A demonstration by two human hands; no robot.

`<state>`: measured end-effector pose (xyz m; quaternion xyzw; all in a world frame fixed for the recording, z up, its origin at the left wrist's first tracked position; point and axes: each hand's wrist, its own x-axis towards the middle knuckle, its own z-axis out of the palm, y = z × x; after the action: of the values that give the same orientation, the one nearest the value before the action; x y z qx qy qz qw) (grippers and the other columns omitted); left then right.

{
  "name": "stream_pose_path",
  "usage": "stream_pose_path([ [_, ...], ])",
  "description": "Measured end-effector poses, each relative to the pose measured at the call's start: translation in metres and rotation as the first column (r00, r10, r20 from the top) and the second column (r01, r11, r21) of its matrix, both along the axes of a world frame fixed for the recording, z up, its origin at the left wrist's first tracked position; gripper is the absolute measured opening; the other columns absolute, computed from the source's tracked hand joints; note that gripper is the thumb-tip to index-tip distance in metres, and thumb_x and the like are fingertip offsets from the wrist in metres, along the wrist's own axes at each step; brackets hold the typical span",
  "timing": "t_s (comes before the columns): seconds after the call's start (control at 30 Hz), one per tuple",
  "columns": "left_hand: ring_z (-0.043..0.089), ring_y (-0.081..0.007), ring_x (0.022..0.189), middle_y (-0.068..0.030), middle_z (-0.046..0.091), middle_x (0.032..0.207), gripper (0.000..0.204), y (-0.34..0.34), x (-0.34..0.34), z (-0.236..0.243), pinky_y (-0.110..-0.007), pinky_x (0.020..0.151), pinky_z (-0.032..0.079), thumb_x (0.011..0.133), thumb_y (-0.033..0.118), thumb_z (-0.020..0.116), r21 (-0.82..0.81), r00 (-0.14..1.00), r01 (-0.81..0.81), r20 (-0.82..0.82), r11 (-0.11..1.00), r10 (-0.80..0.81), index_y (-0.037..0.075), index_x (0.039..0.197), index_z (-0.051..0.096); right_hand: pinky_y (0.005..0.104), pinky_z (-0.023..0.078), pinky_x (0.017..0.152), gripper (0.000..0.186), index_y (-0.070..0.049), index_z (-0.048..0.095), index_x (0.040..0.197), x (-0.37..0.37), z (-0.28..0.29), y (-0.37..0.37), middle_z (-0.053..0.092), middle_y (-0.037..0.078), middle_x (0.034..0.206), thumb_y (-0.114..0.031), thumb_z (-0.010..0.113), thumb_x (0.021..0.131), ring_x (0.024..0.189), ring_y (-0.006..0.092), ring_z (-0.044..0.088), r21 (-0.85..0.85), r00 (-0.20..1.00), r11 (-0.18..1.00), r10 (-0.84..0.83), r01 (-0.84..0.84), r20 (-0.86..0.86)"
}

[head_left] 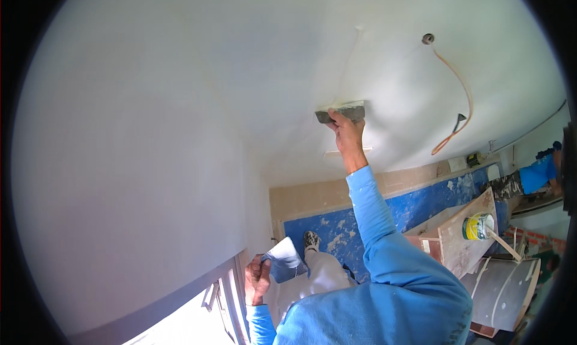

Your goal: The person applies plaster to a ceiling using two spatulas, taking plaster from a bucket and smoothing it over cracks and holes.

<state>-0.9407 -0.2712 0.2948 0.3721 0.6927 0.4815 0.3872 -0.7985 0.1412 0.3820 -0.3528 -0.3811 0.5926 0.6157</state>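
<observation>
My right hand (347, 135) reaches up and grips a wide putty knife (351, 112), its blade laid against the white plastered surface (258, 69). Grey and whitish filler coats that blade. Lower down, beside the window frame, my left hand (257, 279) is closed around a second wide putty knife (285, 255). Its broad blade catches the light and looks mostly bare, and the fingers cover its handle. A thin raised line runs up the plaster above the right hand's knife.
A looped orange cable (467, 99) hangs from a round hole (428, 39) in the plaster. Below lies a splattered blue floor covering (336, 231). A paint bucket (478, 226) rests on a wooden box (460, 243) at right. Another person in blue (538, 175) is at the far right.
</observation>
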Motion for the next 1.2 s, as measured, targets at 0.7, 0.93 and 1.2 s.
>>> stream_pose_path([
  [0.7,0.06,-0.0121,0.074,-0.0045,0.064,0.083,0.025,0.012,-0.009,-0.003,-0.029,0.063,0.051,0.096,0.017,0.056,0.066,0.948,-0.046,0.316,0.997,0.023,0.002,0.114,0.064,0.0404,0.062,0.068,0.039,0.009,0.064,0.101,-0.008,0.287,-0.016,0.068,0.018,0.09,-0.014,0.083,0.075,0.07,0.0291,0.07,0.381,0.939,0.923,-0.088,-0.048,0.332],
  [0.93,0.067,-0.0208,0.096,-0.0089,0.068,0.108,0.033,0.037,-0.001,-0.007,-0.036,0.082,0.056,0.093,0.009,0.056,0.139,0.744,-0.153,0.667,0.978,0.022,-0.001,0.124,0.06,0.0359,0.054,0.061,0.035,0.014,0.058,0.098,-0.063,0.281,-0.032,0.066,0.019,0.083,-0.015,0.068,0.081,0.072,0.0254,0.066,0.501,0.681,0.85,-0.271,-0.162,0.68],
  [1.2,0.072,-0.0254,0.086,-0.0142,0.069,0.103,0.026,0.102,0.003,0.004,-0.036,0.063,0.062,0.094,0.004,0.048,0.009,0.187,-0.345,0.981,0.938,0.059,-0.004,0.118,0.057,0.0342,0.052,0.08,0.032,-0.005,0.067,0.122,-0.006,0.094,-0.105,0.069,0.011,0.104,-0.009,0.065,0.09,0.089,0.0206,0.065,0.436,0.612,0.585,0.133,-0.684,0.78],
])
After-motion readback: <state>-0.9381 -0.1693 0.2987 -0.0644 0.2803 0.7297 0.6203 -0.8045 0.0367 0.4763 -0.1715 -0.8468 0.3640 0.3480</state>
